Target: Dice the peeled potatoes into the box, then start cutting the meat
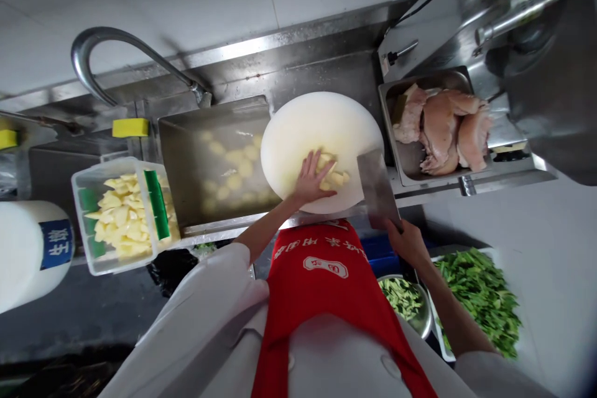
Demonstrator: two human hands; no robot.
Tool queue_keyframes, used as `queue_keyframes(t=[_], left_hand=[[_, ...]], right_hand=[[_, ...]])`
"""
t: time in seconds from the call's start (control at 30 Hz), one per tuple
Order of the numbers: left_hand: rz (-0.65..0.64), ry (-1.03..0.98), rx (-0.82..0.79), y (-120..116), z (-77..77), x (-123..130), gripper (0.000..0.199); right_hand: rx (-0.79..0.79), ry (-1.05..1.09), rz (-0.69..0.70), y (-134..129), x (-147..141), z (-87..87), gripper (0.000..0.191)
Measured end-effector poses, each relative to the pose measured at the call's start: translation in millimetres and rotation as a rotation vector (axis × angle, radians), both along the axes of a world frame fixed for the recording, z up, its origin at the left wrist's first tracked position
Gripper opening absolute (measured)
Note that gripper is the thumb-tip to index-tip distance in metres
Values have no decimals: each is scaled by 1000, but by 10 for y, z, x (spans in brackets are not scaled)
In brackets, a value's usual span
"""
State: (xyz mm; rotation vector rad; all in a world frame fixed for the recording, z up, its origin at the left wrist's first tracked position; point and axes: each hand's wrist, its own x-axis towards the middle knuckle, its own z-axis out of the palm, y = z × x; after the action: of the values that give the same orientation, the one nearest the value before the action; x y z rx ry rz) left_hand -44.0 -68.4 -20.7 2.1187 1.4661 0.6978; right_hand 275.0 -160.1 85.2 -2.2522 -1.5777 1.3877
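A round white cutting board [321, 121] lies across the counter in the middle. Several cut potato pieces [339, 178] rest on its near right part. My left hand [313, 180] is spread over the board, fingers apart, at the left side of the pieces; whether the palm presses on any is hidden. In my right hand [408, 242] is the handle of a cleaver [377, 183]. Its broad blade lies over the board's right edge, to the right of the potato pieces.
Left of the board, whole peeled potatoes [236, 168] sit in a water-filled sink [181, 155] beneath a curved faucet [86, 65]. A clear bin [84, 224] holds cut potatoes. Raw meat [441, 127] fills a metal tray [389, 118] at right. Green leaves [485, 298] and a bowl [426, 317] stand lower right.
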Motion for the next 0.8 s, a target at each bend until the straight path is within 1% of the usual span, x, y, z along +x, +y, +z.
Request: queue_keyframes(t=[0.1, 0.17, 0.2, 0.23, 0.3, 0.4, 0.47, 0.5, 0.57, 0.63, 0.7, 0.73, 0.8], left_hand=[[-116, 20, 22, 315, -62, 53, 91], [-201, 22, 28, 391, -74, 118, 89], [-208, 23, 30, 377, -74, 177, 88], [-187, 23, 32, 335, -71, 255, 88], [-84, 8, 42, 211, -67, 447, 86], [102, -42, 64, 77, -75, 708, 72], [212, -83, 76, 70, -81, 782, 60], [263, -101, 78, 83, -77, 778, 55], [364, -119, 61, 105, -43, 671, 48], [465, -115, 22, 71, 36, 426, 45], [596, -119, 23, -55, 151, 39, 44], [677, -120, 56, -155, 214, -206, 44], [854, -92, 167, -422, 333, -792, 45]], right_hand=[[-112, 261, -180, -77, 32, -297, 47], [-139, 414, -246, -104, -34, -485, 52], [-145, 466, -266, -101, -96, -559, 54], [-147, 498, -277, -85, -177, -615, 55], [-145, 511, -266, -24, -379, -667, 56], [-131, 493, -188, 111, -715, -638, 52], [-125, 487, -123, 202, -914, -597, 46], [-121, 479, -88, 241, -1003, -578, 43], [-105, 444, -6, 307, -1175, -539, 37], [-63, 387, 112, 361, -1382, -486, 33], [14, 346, 277, 416, -1687, -409, 30], [50, 341, 370, 442, -1892, -361, 30], [86, 358, 563, 467, -2419, -246, 30]])
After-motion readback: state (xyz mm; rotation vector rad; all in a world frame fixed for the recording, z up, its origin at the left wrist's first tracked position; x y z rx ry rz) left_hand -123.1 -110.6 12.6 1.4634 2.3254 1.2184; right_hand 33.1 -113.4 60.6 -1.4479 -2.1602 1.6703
